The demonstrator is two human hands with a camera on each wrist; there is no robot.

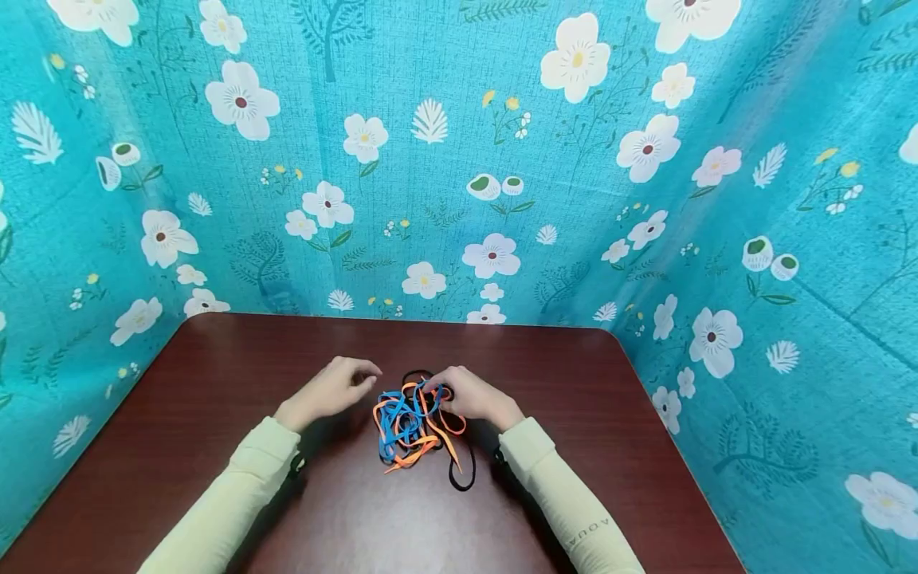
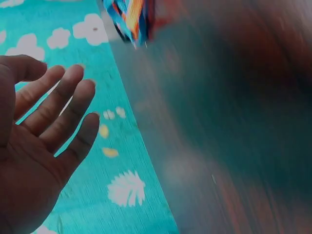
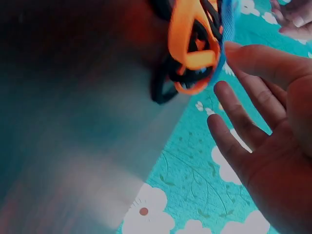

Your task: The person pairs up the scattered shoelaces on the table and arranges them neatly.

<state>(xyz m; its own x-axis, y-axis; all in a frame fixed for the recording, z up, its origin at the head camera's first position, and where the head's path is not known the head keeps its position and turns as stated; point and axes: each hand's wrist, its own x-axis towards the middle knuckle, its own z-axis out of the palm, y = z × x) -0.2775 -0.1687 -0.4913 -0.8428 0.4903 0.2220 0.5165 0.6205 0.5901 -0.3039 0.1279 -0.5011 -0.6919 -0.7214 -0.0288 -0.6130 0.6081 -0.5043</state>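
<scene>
A tangled heap of flat shoelaces lies on the dark table, made up of a blue shoelace (image 1: 391,434), an orange shoelace (image 1: 407,460) and a black shoelace (image 1: 462,487). At the heap's right side, my right hand (image 1: 475,396) pinches the blue shoelace (image 3: 228,22) between thumb and forefinger; the forefinger is mostly hidden behind the thumb. Its other fingers (image 3: 225,139) spread loosely. My left hand (image 1: 333,389) hovers just left of the heap, fingers loosely bent and holding nothing. The left wrist view shows its palm and apart fingers (image 2: 80,141).
The reddish-brown table (image 1: 373,526) has rounded far corners. A turquoise flowered curtain (image 1: 430,199) hangs along its back and sides. Pale sleeves (image 1: 247,470) cover both forearms.
</scene>
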